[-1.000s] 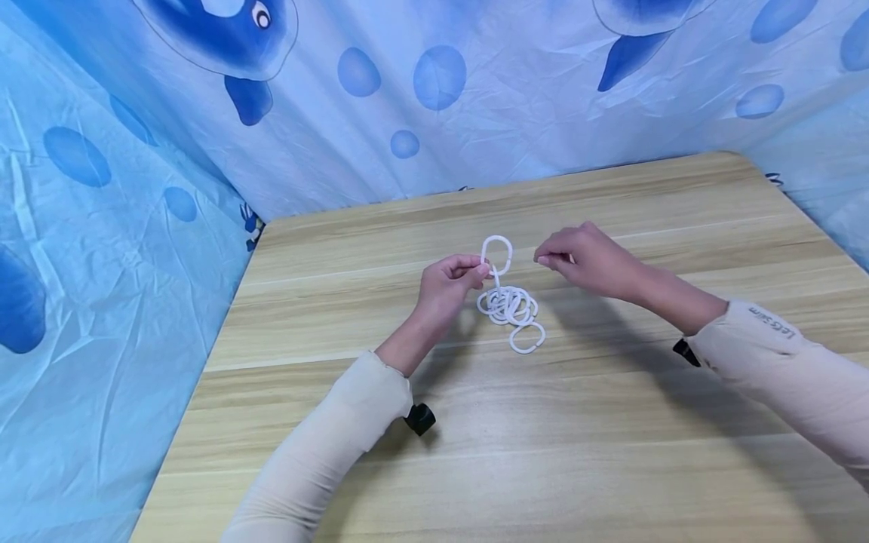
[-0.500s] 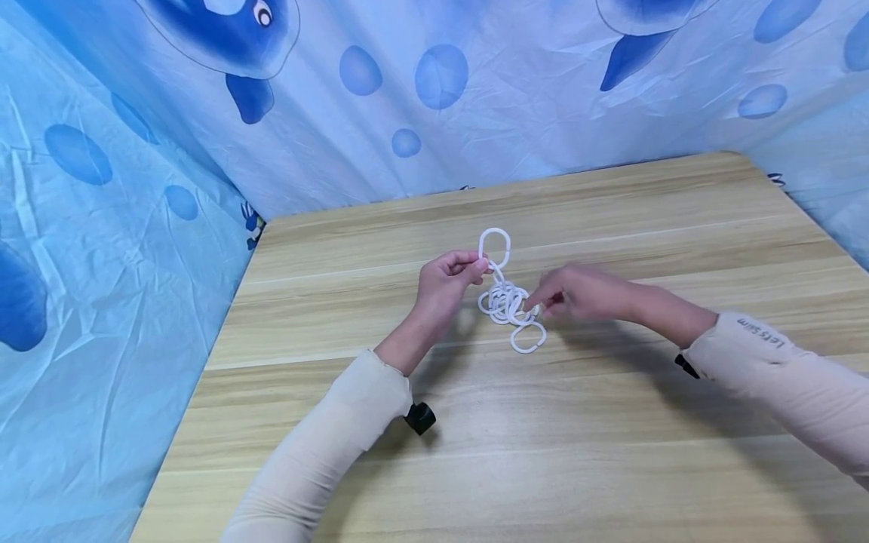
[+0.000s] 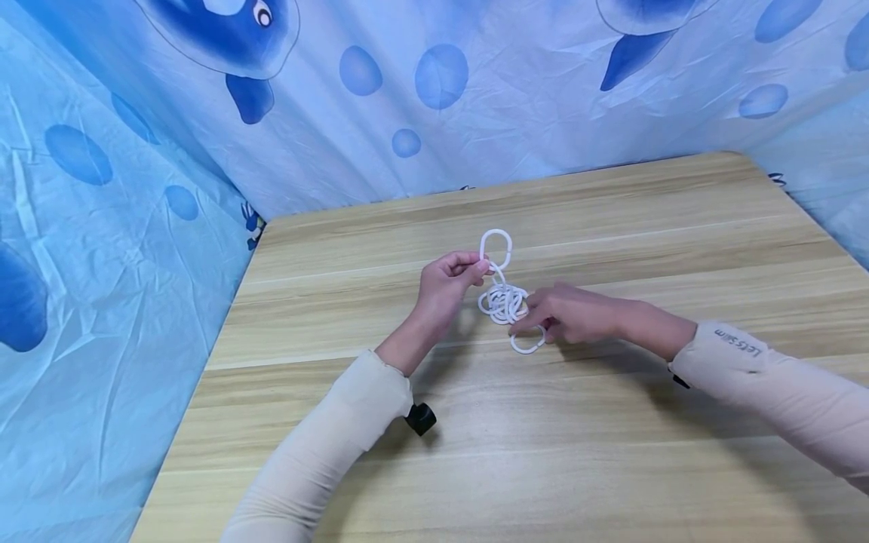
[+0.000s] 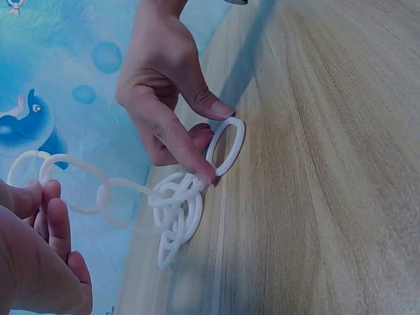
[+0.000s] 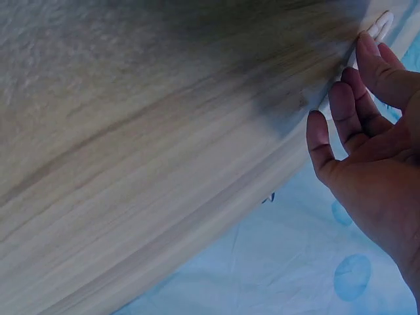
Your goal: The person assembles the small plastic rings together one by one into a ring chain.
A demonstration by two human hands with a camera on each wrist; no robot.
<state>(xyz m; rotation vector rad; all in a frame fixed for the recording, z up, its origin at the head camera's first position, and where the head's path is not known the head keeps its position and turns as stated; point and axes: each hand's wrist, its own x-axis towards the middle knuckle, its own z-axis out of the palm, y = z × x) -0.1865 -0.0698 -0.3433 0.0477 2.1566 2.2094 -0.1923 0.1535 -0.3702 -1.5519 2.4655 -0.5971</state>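
Near edge: bare wooden worktop [image 3: 543, 467], two pale sleeves coming in from the person's side, a small black piece [image 3: 420, 417] under the left forearm.
Right hand: right hand [image 3: 566, 315] is low on the worktop, thumb and forefinger closed on the end link [image 4: 226, 146] at the near side of the pile. The left wrist view shows that link tipped up on edge between the fingertips.
Chain: white plastic chain [image 3: 505, 302], oval links heaped in a loose tangle mid-worktop, between the two hands.
Left hand: left hand [image 3: 448, 285] just beside the pile, fingers curled, pinching the chain's other end so the top link [image 3: 495, 247] stands up above the heap.
Handling: looks light and hard to me; each link stiff, the run of them floppy. Smooth plastic, likely to slide on the wood and snag on itself. Best hold, I'd judge, is a pinch across one link's rim at a free end, not a grab at the tangle.
Far side: blue curtain [image 3: 434, 98] with cartoon whales and bubbles, hanging behind and to the left.
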